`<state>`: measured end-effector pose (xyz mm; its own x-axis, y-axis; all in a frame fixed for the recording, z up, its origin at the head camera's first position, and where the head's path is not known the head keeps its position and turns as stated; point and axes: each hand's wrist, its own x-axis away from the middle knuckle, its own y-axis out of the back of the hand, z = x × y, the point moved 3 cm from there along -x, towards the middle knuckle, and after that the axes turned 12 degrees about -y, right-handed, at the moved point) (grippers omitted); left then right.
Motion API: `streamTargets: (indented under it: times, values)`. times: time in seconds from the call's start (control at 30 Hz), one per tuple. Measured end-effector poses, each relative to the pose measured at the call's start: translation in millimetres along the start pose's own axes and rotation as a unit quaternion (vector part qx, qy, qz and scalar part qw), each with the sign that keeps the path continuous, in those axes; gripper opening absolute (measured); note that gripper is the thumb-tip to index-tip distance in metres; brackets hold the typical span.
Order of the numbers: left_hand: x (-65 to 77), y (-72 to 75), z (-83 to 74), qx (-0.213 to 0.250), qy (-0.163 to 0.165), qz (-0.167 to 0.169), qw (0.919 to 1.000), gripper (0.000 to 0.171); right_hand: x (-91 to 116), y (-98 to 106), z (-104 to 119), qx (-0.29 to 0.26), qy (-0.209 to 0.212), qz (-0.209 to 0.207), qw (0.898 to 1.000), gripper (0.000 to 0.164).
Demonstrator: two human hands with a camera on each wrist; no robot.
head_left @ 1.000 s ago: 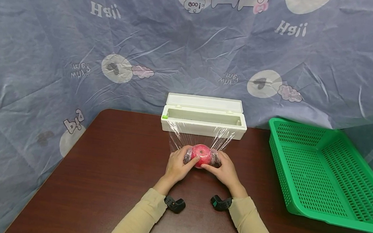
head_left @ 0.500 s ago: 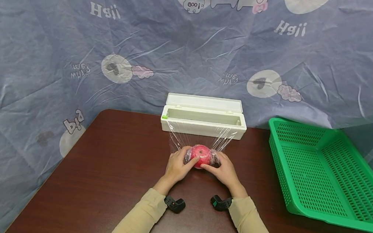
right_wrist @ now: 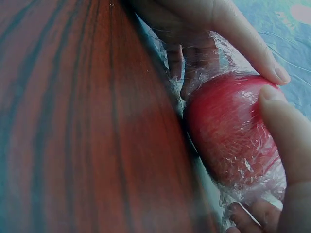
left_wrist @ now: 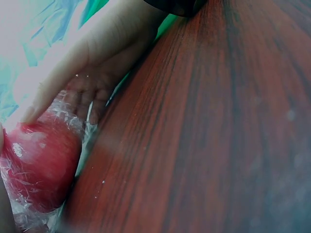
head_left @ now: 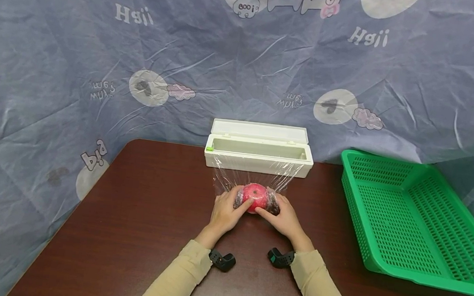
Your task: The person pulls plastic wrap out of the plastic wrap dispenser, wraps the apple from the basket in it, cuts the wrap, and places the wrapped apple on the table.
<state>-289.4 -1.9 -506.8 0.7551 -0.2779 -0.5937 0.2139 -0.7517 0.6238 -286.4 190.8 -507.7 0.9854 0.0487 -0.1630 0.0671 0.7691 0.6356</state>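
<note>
A red apple (head_left: 255, 196) wrapped in clear cling film is held between both hands just above or on the table. My left hand (head_left: 225, 208) grips its left side and my right hand (head_left: 286, 218) its right side. Both thumbs press on the near face of the apple (right_wrist: 233, 126), and the film bunches at its sides. Fingers of the right hand (left_wrist: 104, 53) show beyond the apple in the left wrist view. Creased cling film (head_left: 251, 176) stretches from the apple back to a white dispenser box (head_left: 210, 159), whose lid (head_left: 259, 131) stands raised.
A green plastic basket (head_left: 415, 239) sits at the right of the brown table (head_left: 142, 215). Behind the table hangs a blue-grey printed cloth (head_left: 210, 61). A small green piece (head_left: 209, 148) is at the left end of the dispenser box.
Both hands keep almost the same place and hold on the apple. The film's bright creases have shifted a little, mainly on the right side.
</note>
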Motion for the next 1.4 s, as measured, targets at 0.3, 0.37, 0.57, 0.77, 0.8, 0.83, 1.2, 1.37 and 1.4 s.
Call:
streamTargets:
  times: [0.3, 0.37, 0.57, 0.77, 0.8, 0.83, 1.2, 1.37, 1.4]
  values:
    - [-0.1, 1.7, -1.2, -0.009, -0.001, -0.009, 0.9999, 0.064, -0.2, 1.5, 0.6, -0.014, -0.006, -0.013, 1.0, 0.079]
    - [-0.1, 2.2, -1.6, -0.01, -0.001, -0.012, 0.9999, 0.065, -0.4, 1.5, 0.5, -0.013, -0.004, -0.015, 1.0, 0.079]
    - [0.6, 2.0, -2.4, -0.01, -0.002, -0.021, 0.9997, 0.064, -0.2, 2.3, 0.1, -0.021, -0.007, -0.022, 1.0, 0.081]
    - [0.3, 1.6, -1.8, -0.009, -0.004, -0.024, 0.9997, 0.065, -0.1, 3.1, 1.5, -0.021, -0.001, -0.034, 0.999, 0.081]
    - [0.1, 1.7, -1.7, -0.009, -0.006, -0.025, 0.9996, 0.065, 0.1, 3.5, 2.2, -0.022, 0.001, -0.036, 0.999, 0.081]
    - [-0.1, 1.7, -1.7, -0.009, -0.008, -0.027, 0.9996, 0.065, 0.3, 3.9, 2.8, -0.022, 0.003, -0.039, 0.999, 0.081]
    - [-1.6, 1.7, -2.2, -0.009, -0.053, -0.068, 0.9962, 0.057, 1.1, 5.0, 4.0, -0.029, 0.02, -0.05, 0.998, 0.079]
    - [-1.9, 1.6, -2.1, -0.005, -0.072, -0.083, 0.9939, 0.048, 1.4, 5.2, 4.3, -0.038, 0.035, -0.05, 0.997, 0.074]
    - [-1.9, 1.9, -2.3, -0.002, -0.072, -0.082, 0.994, 0.046, 1.4, 5.3, 4.5, -0.039, 0.038, -0.049, 0.997, 0.073]
